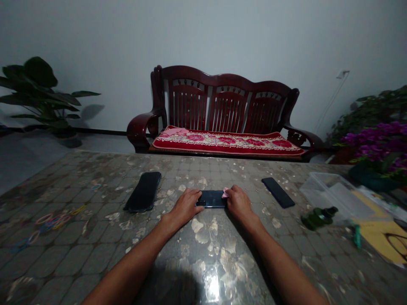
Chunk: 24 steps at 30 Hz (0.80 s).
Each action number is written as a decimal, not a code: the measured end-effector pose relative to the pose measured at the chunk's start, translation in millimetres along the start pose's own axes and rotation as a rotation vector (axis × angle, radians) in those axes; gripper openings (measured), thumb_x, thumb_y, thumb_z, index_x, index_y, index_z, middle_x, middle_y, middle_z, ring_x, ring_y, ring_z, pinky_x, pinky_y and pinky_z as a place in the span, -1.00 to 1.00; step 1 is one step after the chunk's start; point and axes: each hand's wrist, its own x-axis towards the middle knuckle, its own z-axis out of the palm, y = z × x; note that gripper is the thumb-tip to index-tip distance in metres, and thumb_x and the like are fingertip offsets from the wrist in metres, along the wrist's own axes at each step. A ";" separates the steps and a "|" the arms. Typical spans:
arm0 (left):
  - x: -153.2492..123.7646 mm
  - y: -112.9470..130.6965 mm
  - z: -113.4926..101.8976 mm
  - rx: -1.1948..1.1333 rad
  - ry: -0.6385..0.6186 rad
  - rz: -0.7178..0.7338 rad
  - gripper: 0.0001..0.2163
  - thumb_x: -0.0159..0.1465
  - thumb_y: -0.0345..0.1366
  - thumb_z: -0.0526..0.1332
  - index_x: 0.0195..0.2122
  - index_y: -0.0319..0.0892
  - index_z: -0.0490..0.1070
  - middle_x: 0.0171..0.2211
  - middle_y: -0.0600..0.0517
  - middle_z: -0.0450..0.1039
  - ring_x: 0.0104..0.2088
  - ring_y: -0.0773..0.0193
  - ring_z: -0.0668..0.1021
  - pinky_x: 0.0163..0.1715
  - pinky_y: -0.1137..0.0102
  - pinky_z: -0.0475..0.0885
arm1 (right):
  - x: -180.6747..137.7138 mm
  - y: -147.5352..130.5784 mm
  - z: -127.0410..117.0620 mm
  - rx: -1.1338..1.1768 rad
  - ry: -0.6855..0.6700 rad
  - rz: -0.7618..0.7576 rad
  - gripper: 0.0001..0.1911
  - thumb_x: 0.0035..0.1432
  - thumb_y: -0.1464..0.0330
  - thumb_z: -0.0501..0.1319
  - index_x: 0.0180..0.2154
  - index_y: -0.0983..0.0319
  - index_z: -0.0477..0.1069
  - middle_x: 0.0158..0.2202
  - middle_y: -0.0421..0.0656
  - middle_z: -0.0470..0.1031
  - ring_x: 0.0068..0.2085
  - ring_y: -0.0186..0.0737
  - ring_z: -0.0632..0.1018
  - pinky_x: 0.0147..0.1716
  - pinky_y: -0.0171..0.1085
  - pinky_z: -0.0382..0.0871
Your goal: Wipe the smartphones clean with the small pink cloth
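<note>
A dark smartphone (213, 199) lies sideways on the table in front of me, back up, its camera block at the left end. My left hand (188, 202) grips that left end between thumb and fingers. At the phone's right end, my right hand (238, 202) pinches a small pink cloth (225, 192) against the back. Most of the cloth is hidden by the fingers. Farther left lies a larger black device (143, 192), perhaps a tablet or a phone in a case. A second dark phone (278, 192) rests to the right of my right hand.
Several coloured rubber bands (59, 220) are scattered at the left of the patterned table (104, 254). On the right are a green bottle (319, 218) lying on its side, a see-through plastic box (340, 195), a yellow envelope (383, 239) and glasses (397, 243). A wooden bench (222, 101) stands behind.
</note>
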 end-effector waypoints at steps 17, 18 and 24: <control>-1.7 -3.4 -12.4 -0.077 -0.048 -0.020 -0.64 0.17 -0.39 0.39 0.02 -0.19 0.52 0.18 -0.16 0.45 0.20 -0.02 0.46 0.24 0.21 0.29 | 4.3 -8.6 -2.2 -0.075 -0.018 -0.012 -0.72 0.38 0.41 0.07 -0.12 0.23 0.56 -0.15 -0.04 0.51 -0.12 -0.16 0.49 -0.20 -0.28 0.18; -1.5 -3.6 -12.8 -0.079 -0.051 -0.027 -0.62 0.16 -0.40 0.40 0.03 -0.20 0.52 0.20 -0.17 0.43 0.21 -0.02 0.45 0.25 0.20 0.28 | 4.8 -14.9 -0.7 -0.068 -0.017 -0.028 -0.73 0.38 0.41 0.07 -0.11 0.23 0.56 -0.15 -0.04 0.51 -0.12 -0.16 0.48 -0.20 -0.29 0.18; -0.9 -4.1 -9.8 -0.039 -0.060 -0.047 -0.63 0.17 -0.39 0.40 0.02 -0.21 0.54 0.21 -0.20 0.42 0.24 -0.03 0.44 0.28 0.19 0.27 | 8.0 -37.6 2.9 -0.003 -0.029 -0.134 -0.72 0.38 0.40 0.08 -0.07 0.20 0.56 -0.14 -0.07 0.51 -0.11 -0.17 0.48 -0.19 -0.30 0.19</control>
